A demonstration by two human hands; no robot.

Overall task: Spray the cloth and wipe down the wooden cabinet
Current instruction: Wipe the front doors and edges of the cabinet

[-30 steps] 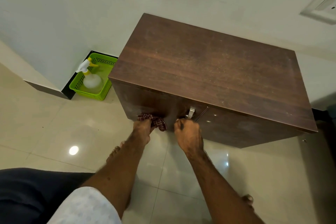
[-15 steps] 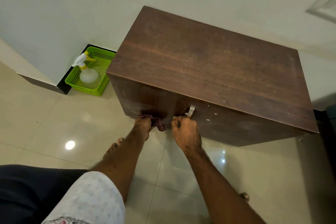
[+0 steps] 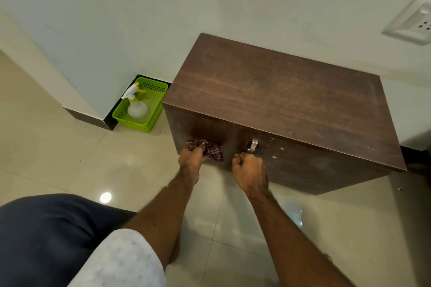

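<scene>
Now left hand (image 3: 191, 158) presses cloth (image 3: 207, 148) against cabinet (image 3: 279, 91).

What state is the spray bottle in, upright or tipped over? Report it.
Upright. The spray bottle stands in the green basket on the floor left of the wooden cabinet, its white-and-yellow trigger head on top.

White patterned short sleeve (image 3: 121, 261), dark navy trousers (image 3: 46, 230), bare forearms.
</scene>
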